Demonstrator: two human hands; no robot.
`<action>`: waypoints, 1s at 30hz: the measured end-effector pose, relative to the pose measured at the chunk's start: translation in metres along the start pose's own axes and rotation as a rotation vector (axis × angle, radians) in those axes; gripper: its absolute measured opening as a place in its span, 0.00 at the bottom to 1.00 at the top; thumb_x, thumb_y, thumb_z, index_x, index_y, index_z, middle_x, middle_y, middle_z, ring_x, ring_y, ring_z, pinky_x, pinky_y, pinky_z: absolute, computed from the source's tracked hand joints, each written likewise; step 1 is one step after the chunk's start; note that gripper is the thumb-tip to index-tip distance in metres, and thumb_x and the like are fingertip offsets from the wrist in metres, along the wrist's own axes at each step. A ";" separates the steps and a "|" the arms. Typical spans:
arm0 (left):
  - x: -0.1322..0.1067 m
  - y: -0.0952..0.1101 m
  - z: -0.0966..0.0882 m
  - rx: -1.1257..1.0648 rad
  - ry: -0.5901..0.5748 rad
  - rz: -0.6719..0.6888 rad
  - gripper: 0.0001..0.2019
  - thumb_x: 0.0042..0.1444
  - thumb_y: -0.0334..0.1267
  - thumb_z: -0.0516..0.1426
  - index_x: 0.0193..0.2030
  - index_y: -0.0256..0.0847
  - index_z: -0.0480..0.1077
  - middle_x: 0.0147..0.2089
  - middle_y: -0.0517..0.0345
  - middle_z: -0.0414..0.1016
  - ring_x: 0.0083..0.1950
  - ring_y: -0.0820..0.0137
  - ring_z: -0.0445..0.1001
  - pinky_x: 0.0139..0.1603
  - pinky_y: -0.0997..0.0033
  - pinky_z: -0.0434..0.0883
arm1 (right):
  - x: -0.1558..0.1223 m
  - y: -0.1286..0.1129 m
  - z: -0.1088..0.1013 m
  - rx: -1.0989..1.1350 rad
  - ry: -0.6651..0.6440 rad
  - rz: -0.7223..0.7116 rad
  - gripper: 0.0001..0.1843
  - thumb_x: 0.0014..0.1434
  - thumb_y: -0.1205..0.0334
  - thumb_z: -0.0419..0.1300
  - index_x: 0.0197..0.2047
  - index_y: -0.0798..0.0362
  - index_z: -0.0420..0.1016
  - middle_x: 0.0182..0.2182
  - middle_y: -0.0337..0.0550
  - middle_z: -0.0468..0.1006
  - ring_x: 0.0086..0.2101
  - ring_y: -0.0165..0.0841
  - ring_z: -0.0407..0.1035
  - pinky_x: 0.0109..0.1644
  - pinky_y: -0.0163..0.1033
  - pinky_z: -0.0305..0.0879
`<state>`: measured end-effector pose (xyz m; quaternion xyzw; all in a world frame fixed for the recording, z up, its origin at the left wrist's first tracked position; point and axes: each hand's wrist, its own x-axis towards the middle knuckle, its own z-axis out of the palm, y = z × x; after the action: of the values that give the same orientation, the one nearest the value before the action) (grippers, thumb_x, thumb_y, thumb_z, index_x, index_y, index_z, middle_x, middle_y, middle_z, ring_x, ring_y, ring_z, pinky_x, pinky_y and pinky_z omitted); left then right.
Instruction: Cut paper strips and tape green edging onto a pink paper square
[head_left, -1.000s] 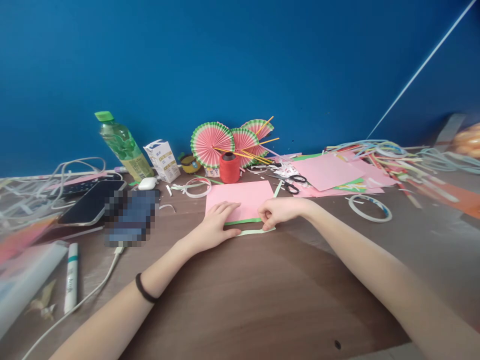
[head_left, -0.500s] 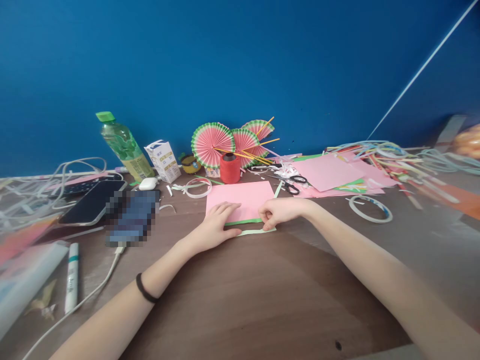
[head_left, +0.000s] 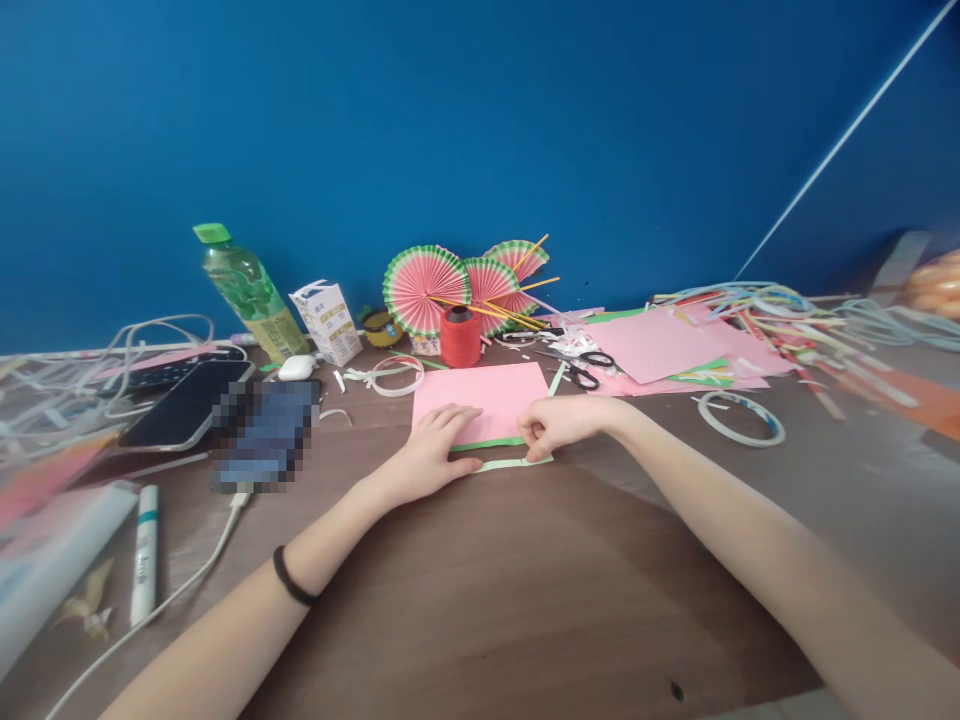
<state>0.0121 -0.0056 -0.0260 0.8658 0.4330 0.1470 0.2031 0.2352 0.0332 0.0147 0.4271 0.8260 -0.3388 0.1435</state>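
Observation:
A pink sheet of paper (head_left: 487, 395) with a green strip (head_left: 495, 443) along its near edge lies flat on the brown table. My left hand (head_left: 431, 450) rests open on the sheet's left side, fingers spread, its thumb at the left end of a pale green paper strip (head_left: 499, 464). That strip lies just in front of the sheet, a small gap apart. At its right end, my right hand (head_left: 551, 427) has its fingers curled and bent down onto the strip. Whether anything else is between those fingertips is hidden.
Behind the sheet stand a red thread spool (head_left: 460, 338) and watermelon-patterned paper fans (head_left: 426, 290). Scissors (head_left: 581, 373), a pink paper stack (head_left: 660, 345) and a tape roll (head_left: 741, 418) lie right. A bottle (head_left: 251, 295), carton (head_left: 327, 322), phones (head_left: 187, 405) and marker (head_left: 145, 555) are left.

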 end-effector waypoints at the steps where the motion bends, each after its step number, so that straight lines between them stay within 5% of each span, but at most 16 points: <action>1: 0.000 -0.001 0.000 0.002 0.003 0.005 0.29 0.53 0.44 0.55 0.61 0.40 0.54 0.63 0.49 0.55 0.65 0.63 0.50 0.64 0.59 0.49 | 0.000 0.000 0.000 -0.001 0.001 -0.001 0.11 0.46 0.55 0.59 0.26 0.54 0.65 0.22 0.35 0.65 0.23 0.26 0.57 0.25 0.31 0.50; 30: 0.000 -0.005 0.004 0.023 0.034 0.029 0.30 0.52 0.46 0.55 0.61 0.41 0.54 0.63 0.49 0.56 0.65 0.62 0.51 0.64 0.59 0.49 | -0.007 -0.013 0.003 -0.066 0.061 -0.012 0.07 0.44 0.59 0.57 0.25 0.54 0.70 0.23 0.38 0.72 0.23 0.28 0.62 0.24 0.31 0.53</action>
<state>0.0099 -0.0039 -0.0318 0.8718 0.4253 0.1595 0.1836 0.2290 0.0214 0.0215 0.4275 0.8431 -0.2991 0.1302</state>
